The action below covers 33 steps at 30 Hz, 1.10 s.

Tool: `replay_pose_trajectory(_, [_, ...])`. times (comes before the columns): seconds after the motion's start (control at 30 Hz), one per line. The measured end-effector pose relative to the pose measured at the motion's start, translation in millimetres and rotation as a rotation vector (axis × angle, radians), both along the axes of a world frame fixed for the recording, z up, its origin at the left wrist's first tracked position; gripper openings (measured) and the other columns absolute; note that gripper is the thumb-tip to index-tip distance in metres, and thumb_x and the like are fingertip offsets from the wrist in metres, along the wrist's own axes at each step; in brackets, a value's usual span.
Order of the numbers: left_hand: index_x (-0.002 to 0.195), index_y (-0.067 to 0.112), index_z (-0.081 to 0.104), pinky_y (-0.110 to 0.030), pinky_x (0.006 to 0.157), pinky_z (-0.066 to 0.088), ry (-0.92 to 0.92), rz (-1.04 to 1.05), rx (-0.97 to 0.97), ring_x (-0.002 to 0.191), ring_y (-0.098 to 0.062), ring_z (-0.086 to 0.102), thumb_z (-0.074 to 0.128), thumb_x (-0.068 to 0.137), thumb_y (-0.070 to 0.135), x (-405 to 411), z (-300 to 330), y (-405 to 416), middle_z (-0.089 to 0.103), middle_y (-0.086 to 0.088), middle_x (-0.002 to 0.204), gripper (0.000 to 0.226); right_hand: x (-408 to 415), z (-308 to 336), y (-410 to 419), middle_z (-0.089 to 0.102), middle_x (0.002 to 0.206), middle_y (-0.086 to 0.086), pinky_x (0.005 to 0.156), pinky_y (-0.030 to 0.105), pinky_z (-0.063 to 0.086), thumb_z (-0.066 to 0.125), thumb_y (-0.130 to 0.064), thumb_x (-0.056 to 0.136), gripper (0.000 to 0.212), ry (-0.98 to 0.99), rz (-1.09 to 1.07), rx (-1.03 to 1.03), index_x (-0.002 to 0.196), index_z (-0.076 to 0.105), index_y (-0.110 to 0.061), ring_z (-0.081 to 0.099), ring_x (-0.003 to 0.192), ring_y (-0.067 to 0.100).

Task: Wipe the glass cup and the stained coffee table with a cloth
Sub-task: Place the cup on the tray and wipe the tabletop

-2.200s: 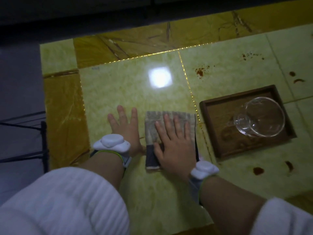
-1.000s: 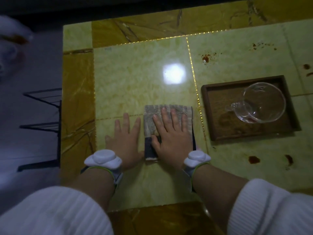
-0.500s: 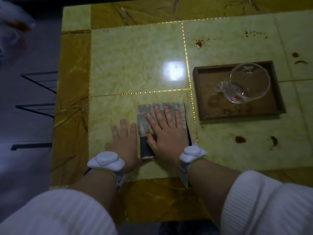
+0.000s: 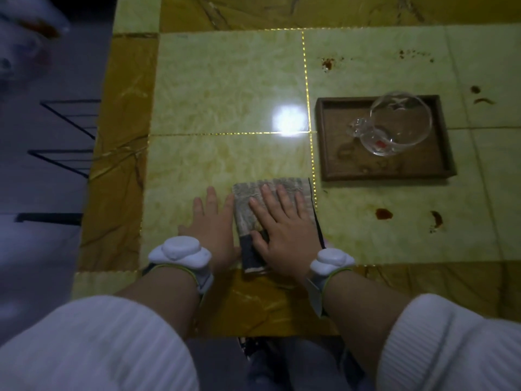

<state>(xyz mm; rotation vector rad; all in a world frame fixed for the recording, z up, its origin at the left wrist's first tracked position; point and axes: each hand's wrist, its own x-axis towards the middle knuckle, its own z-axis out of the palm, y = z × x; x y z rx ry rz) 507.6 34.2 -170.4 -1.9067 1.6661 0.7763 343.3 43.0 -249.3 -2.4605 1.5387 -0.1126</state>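
A folded grey cloth (image 4: 248, 206) lies flat near the front edge of the green and amber marble coffee table (image 4: 225, 88). My right hand (image 4: 282, 230) rests palm-down on the cloth, fingers spread. Just left of the cloth, my left hand (image 4: 212, 230) lies flat on the bare tabletop. A clear glass cup (image 4: 400, 122) with a handle stands in a dark wooden tray (image 4: 332, 153) to the right. Brown stains (image 4: 383, 213) dot the table in front of the tray, with more stains (image 4: 327, 63) behind it.
A black wire rack (image 4: 67, 136) stands on the floor left of the table. A light reflection glares on the tabletop. My knees show below the table's front edge. White sensor bands sit on both wrists.
My head has pulled back, so the table's front edge and my knees now show. Both hands and the cloth have come toward the front edge, in the same flat pose.
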Motion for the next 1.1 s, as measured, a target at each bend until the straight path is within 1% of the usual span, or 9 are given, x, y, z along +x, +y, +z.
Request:
replay_pose_trajectory(0.07, [0.153,0.032,-0.015,-0.064,0.107,0.031,-0.009,0.01,0.015,0.149,-0.035,-0.011,0.07,0.079,0.055,-2.7,1.5,3.2,-0.028,-0.003,0.159,0.115,-9.1,-0.5,3.9,0.019,0.165,0.002,0.122,0.055,0.007,0.04,-0.053,0.093,0.066,-0.005,0.001,0.006,0.154,0.031,-0.03,0.012,0.153,0.028])
replay_pose_trajectory(0.13, [0.153,0.032,-0.015,-0.063,0.108,0.031,-0.015,0.02,0.016,0.149,-0.035,-0.012,0.072,0.078,0.055,-23.2,3.1,6.4,-0.03,-0.004,0.158,0.117,-33.8,0.6,9.7,0.019,0.165,0.002,0.122,0.055,0.007,0.041,-0.054,0.093,0.066,-0.01,-0.01,0.008,0.154,0.031,-0.03,0.01,0.153,0.028])
replay_pose_trajectory(0.33, [0.152,0.034,-0.014,-0.063,0.106,0.033,0.003,0.001,0.046,0.149,-0.036,-0.012,0.071,0.08,0.048,-85.9,3.9,11.5,-0.031,-0.002,0.158,0.113,-92.0,2.2,29.4,0.018,0.165,0.002,0.121,0.055,0.009,0.04,-0.053,0.094,0.066,-0.01,-0.028,0.028,0.155,0.03,-0.03,0.01,0.153,0.027])
replay_pose_trajectory(0.43, [0.152,0.036,-0.014,-0.065,0.105,0.032,0.013,-0.021,0.024,0.149,-0.035,-0.011,0.069,0.078,0.053,-119.7,1.5,12.9,-0.03,0.0,0.158,0.112,-120.8,3.6,35.8,0.02,0.165,0.002,0.121,0.055,0.009,0.04,-0.053,0.094,0.066,-0.019,-0.043,0.021,0.154,0.031,-0.029,0.013,0.152,0.028])
replay_pose_trajectory(0.6, [0.151,0.037,-0.017,-0.066,0.104,0.033,0.015,-0.048,0.002,0.149,-0.035,-0.011,0.074,0.071,0.058,-160.2,-4.0,11.0,-0.034,0.001,0.157,0.123,-171.8,4.4,46.9,0.018,0.165,0.001,0.121,0.056,0.011,0.041,-0.053,0.093,0.066,0.003,-0.061,0.04,0.155,0.03,-0.03,0.013,0.153,0.027])
replay_pose_trajectory(0.7, [0.15,0.035,-0.02,-0.066,0.103,0.034,0.009,-0.061,0.033,0.148,-0.036,-0.011,0.078,0.069,0.058,-178.9,-5.8,8.6,-0.034,0.0,0.156,0.129,-206.6,4.4,51.6,0.018,0.165,0.001,0.12,0.056,0.014,0.041,-0.053,0.093,0.066,0.033,-0.073,0.049,0.155,0.03,-0.03,0.013,0.153,0.027])
replay_pose_trajectory(0.8, [0.15,0.032,-0.022,-0.065,0.103,0.036,0.001,-0.06,0.083,0.148,-0.038,-0.012,0.079,0.068,0.057,-195.3,-9.4,9.1,-0.034,-0.003,0.156,0.133,-237.6,5.1,50.0,0.014,0.166,0.0,0.12,0.056,0.016,0.039,-0.054,0.095,0.067,0.067,-0.082,0.062,0.156,0.026,-0.031,0.009,0.153,0.026])
replay_pose_trajectory(0.93, [0.151,0.028,-0.023,-0.063,0.103,0.037,-0.024,-0.068,0.115,0.147,-0.04,-0.017,0.08,0.068,0.055,-202.1,-17.7,14.9,-0.036,-0.005,0.155,0.135,-240.5,5.0,47.3,0.013,0.166,0.0,0.12,0.056,0.013,0.041,-0.055,0.093,0.069,0.079,-0.128,0.064,0.156,0.025,-0.031,0.008,0.153,0.026])
replay_pose_trajectory(1.1, [0.15,0.03,-0.024,-0.064,0.103,0.037,-0.017,-0.059,0.115,0.146,-0.04,-0.019,0.083,0.066,0.053,-198.6,-25.3,15.1,-0.039,-0.001,0.154,0.138,-201.8,5.7,33.1,0.012,0.166,0.006,0.12,0.059,0.007,0.037,-0.054,0.095,0.07,0.105,-0.236,0.063,0.157,0.021,-0.027,0.007,0.152,0.034])
